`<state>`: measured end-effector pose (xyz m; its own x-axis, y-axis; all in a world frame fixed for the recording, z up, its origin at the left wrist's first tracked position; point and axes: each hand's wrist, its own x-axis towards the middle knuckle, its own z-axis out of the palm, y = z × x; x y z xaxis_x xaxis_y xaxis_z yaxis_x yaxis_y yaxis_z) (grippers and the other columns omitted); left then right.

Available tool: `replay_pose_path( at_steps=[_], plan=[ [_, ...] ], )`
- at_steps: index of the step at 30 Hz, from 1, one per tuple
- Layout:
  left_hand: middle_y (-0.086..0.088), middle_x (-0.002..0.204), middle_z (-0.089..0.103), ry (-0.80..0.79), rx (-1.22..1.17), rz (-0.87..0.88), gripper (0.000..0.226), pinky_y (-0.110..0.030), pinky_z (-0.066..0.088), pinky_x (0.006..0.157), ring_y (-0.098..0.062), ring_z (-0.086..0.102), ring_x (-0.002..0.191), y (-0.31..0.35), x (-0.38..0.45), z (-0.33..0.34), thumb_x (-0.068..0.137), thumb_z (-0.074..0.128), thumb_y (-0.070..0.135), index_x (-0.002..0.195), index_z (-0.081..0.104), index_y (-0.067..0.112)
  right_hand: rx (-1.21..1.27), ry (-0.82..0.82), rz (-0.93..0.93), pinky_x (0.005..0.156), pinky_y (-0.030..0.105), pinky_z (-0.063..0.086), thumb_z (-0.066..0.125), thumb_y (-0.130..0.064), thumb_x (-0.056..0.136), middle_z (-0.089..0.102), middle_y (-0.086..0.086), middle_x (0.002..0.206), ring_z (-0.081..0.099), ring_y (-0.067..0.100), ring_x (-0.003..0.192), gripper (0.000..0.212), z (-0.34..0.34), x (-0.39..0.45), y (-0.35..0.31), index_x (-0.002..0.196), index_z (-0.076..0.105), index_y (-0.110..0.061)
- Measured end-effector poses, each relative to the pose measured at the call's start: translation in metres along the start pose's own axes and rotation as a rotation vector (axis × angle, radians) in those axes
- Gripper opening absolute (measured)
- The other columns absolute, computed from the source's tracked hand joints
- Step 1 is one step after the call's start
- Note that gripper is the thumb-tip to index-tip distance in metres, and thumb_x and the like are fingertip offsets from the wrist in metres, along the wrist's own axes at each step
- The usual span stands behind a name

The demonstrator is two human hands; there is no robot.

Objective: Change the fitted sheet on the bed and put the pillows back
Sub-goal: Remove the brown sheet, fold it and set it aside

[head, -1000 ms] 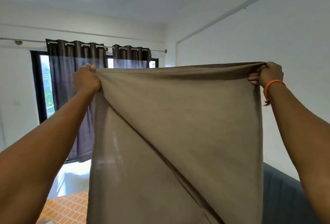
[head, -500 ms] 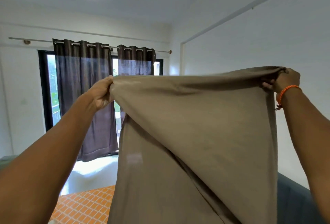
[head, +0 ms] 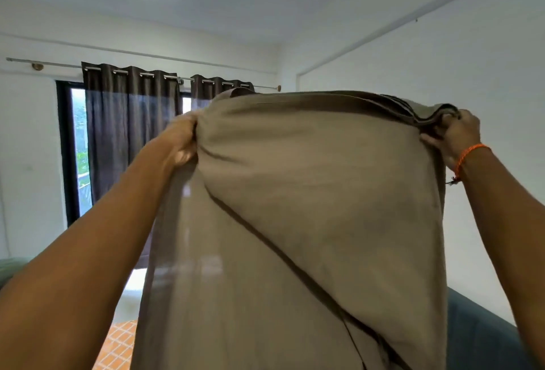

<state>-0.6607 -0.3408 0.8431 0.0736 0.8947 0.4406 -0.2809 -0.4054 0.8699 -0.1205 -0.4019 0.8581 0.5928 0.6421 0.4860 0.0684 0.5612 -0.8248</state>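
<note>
Since before, I'm drawing my left hand [head: 181, 145] inward; both hands, right hand [head: 455, 136] included, are gripping the sheet [head: 309, 207] edge—keeping it taut and level.

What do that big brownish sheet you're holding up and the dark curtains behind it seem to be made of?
The taupe sheet looks like a soft, matte woven fabric, perhaps cotton or a blend: it drapes and folds, and light shows through its left side. The dark grey curtains look like a thin woven cloth, hung by metal eyelets; window light shows through them.

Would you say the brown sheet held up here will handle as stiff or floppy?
Probably floppy: the brown sheet sags and folds between the left hand and right hand. Likely light and thin, since window light shows through its left edge.
</note>
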Motion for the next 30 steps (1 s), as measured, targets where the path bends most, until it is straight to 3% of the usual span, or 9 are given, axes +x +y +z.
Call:
replay_pose_path(
  at_steps=[2,5,8,11,18,20,24,28,30],
  plan=[
    [-0.006,0.066,0.065,0.113,0.463,-0.051,0.041,-0.026,0.05,0.046,-0.017,0.06,0.051,-0.019,-0.002,0.004,0.103,0.041,0.005,0.073,0.067,0.015,-0.283,-0.134,0.134,0.064,0.035,0.065,0.043,-0.005,0.105,0.062,0.01,0.103,0.067,0.029,0.095,0.022,0.002,0.003,-0.001,0.095,0.056,-0.019],
    [-0.012,0.069,0.058,0.143,0.768,-0.15,0.036,-0.027,0.046,0.045,-0.022,0.056,0.049,-0.054,0.004,-0.014,0.109,0.041,0.013,0.079,0.059,0.008,-0.34,-0.171,0.359,0.042,0.033,0.058,0.036,0.003,0.105,0.063,0.02,0.093,0.065,0.034,0.08,0.02,0.001,-0.007,0.003,0.103,0.056,0.001],
    [-0.018,0.066,0.063,0.277,0.379,-0.025,0.031,-0.031,0.054,0.041,-0.021,0.061,0.041,-0.046,0.005,-0.015,0.102,0.038,0.0,0.082,0.061,0.002,-0.017,-0.085,0.281,0.052,0.036,0.062,0.035,-0.004,0.104,0.06,0.016,0.101,0.062,0.028,0.079,0.021,-0.007,-0.003,0.016,0.1,0.055,-0.003],
    [0.004,0.052,0.054,0.36,-0.035,0.175,0.033,-0.022,0.049,0.042,-0.006,0.047,0.041,-0.003,0.011,-0.01,0.108,0.036,0.011,0.082,0.056,0.019,0.284,0.029,0.103,0.075,0.042,0.064,0.038,-0.017,0.097,0.058,0.006,0.1,0.054,0.02,0.078,0.029,-0.013,0.0,0.017,0.108,0.065,-0.015],
    [-0.013,0.087,0.069,0.54,0.066,0.045,0.015,-0.031,0.055,0.046,-0.02,0.064,0.064,0.01,0.032,-0.01,0.1,0.051,0.004,0.099,0.064,0.013,0.222,-0.026,0.232,0.057,0.029,0.058,0.021,-0.006,0.107,0.065,0.002,0.108,0.064,0.018,0.096,0.04,0.001,-0.006,-0.01,0.107,0.061,-0.014],
    [-0.005,0.068,0.067,0.481,-0.127,0.132,0.024,-0.027,0.055,0.047,-0.017,0.061,0.058,0.015,0.02,0.004,0.103,0.045,0.003,0.091,0.063,0.012,0.401,-0.032,0.217,0.06,0.03,0.061,0.021,-0.004,0.108,0.065,0.006,0.116,0.065,0.02,0.102,0.039,0.002,-0.006,-0.01,0.108,0.06,-0.01],
    [-0.011,0.09,0.078,0.309,-0.315,0.239,0.034,-0.043,0.064,0.089,-0.026,0.074,0.09,0.054,0.015,0.017,0.1,0.05,0.009,0.086,0.081,0.012,0.747,-0.052,0.099,0.083,0.044,0.063,0.036,0.0,0.106,0.074,0.01,0.113,0.073,0.026,0.107,0.032,0.005,-0.007,-0.027,0.116,0.064,-0.011],
    [-0.01,0.084,0.072,0.365,-0.097,0.1,0.019,-0.031,0.061,0.058,-0.023,0.07,0.069,0.081,0.018,0.022,0.098,0.051,0.003,0.093,0.069,0.008,0.624,-0.07,0.234,0.066,0.042,0.063,0.024,-0.005,0.109,0.066,0.01,0.132,0.065,0.026,0.118,0.038,0.009,0.01,-0.067,0.118,0.061,-0.006],
    [-0.016,0.093,0.073,0.28,-0.301,0.214,0.019,-0.035,0.064,0.075,-0.026,0.073,0.082,0.097,0.009,0.032,0.098,0.051,0.003,0.103,0.068,0.005,0.776,-0.03,0.16,0.074,0.046,0.064,0.03,-0.002,0.107,0.069,0.016,0.124,0.065,0.029,0.12,0.032,0.007,0.012,-0.079,0.113,0.062,-0.001]
  ],
)
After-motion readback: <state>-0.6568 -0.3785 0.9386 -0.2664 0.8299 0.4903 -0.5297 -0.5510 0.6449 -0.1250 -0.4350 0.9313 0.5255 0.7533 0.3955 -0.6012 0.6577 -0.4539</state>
